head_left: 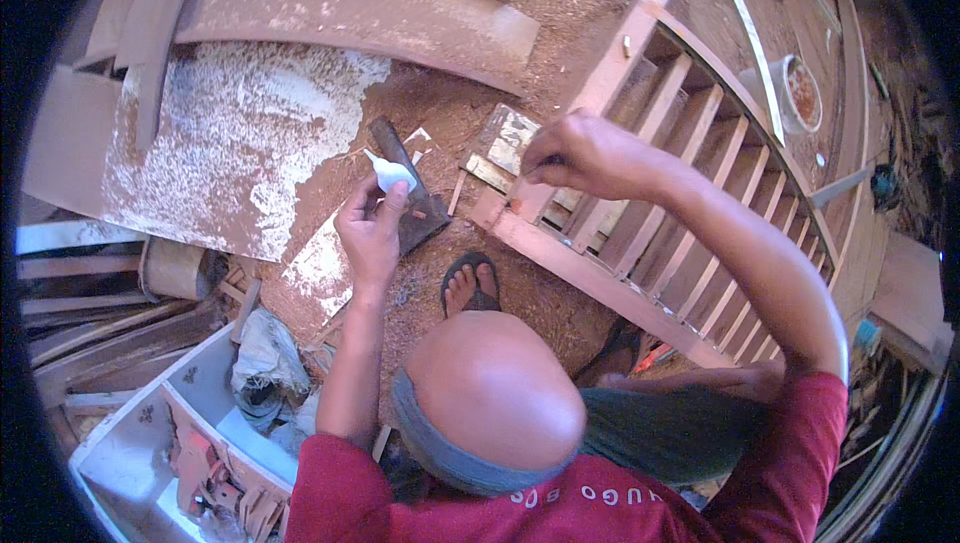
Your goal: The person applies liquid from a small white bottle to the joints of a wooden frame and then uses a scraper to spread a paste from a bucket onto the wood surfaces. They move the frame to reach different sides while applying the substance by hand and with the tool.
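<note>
My left hand is closed round a small white squeeze bottle with a thin pointed nozzle, tilted up and to the left. Thumb and fingers pinch its body. Over the near corner of a slatted wooden frame, my right hand is closed with fingers curled together. Whatever it may hold is too small or hidden to make out. The frame lies to my right, with several slats between a straight rail and a curved one. A small pale wooden piece sits on its far rail.
A hammer-like dark tool lies beyond my left hand. Farther left is a white-flecked board under a curved plank. A divided box holds scraps at lower left. A white bucket stands far right. Sawdust covers the ground.
</note>
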Motion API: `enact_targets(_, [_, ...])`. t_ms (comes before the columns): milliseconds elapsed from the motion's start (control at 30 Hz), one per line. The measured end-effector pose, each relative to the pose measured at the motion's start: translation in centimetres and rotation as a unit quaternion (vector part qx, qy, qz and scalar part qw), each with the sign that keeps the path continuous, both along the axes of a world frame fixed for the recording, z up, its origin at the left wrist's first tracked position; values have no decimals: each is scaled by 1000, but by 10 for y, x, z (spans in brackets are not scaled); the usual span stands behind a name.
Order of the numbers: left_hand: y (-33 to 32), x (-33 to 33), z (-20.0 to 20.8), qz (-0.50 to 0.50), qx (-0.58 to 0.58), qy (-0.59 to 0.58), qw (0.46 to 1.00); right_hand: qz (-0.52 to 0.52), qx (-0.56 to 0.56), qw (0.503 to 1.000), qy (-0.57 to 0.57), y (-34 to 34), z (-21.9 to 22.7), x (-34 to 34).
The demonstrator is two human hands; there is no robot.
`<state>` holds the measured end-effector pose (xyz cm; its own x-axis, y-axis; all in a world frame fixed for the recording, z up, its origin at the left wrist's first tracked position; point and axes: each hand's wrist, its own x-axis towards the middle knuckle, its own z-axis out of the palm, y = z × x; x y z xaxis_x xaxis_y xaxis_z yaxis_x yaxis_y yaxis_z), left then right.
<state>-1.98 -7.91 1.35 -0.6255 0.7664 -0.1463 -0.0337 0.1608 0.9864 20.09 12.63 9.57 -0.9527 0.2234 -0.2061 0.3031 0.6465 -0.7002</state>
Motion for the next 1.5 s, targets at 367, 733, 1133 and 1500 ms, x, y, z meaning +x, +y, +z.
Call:
enact_targets(367, [-37,-11,-25,58,-13,5,998,128,117,977,-126,-27,-41,-63])
enact_targets(733, [-27,0,-24,29,36,-45,998,158,178,960,-148,-42,-42,-69])
enact_targets(1133, [-34,4,-31,24,38,-101,994,201,310,919,-136,-58,-44,-68])
enact_targets(1500, [-33,6,-27,24,11,-78,997,161,254,930,-210,-40,-33,-73])
